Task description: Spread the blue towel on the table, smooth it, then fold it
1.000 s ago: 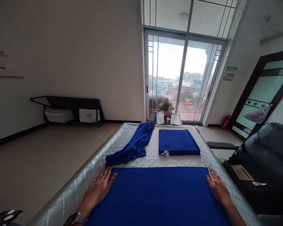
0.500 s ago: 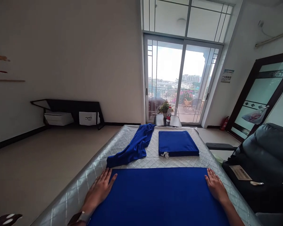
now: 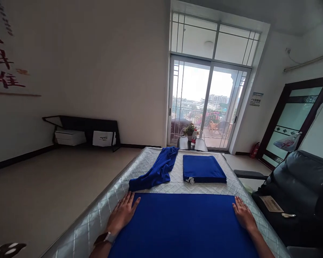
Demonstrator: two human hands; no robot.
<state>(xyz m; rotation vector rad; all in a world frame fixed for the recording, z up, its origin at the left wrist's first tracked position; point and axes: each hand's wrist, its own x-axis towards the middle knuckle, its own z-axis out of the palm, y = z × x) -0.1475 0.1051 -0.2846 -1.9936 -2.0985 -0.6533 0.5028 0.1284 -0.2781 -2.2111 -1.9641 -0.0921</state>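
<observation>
A flat blue cloth (image 3: 185, 224) is spread over the near part of a table with a silvery quilted cover (image 3: 97, 215). On its far left corner lies my left hand (image 3: 123, 211), palm down, fingers stretched out. My right hand (image 3: 244, 214) rests flat on the far right corner, fingers extended and nothing held. Just beyond the spread cloth, a crumpled blue cloth (image 3: 157, 172) lies on the left. To its right sits a stack of folded blue cloth (image 3: 203, 168) with white tags at its near edge.
At the far end stands a small black table (image 3: 184, 144) with a potted plant (image 3: 189, 130) and a bottle (image 3: 194, 138). A black armchair (image 3: 301, 186) is at the right, holding a brown card (image 3: 271, 204). A low black rack (image 3: 88, 123) with white boxes stands by the left wall.
The view has tilted slightly up and turned left, showing more of the wall writing. Both hands still lie flat on the cloth's far corners.
</observation>
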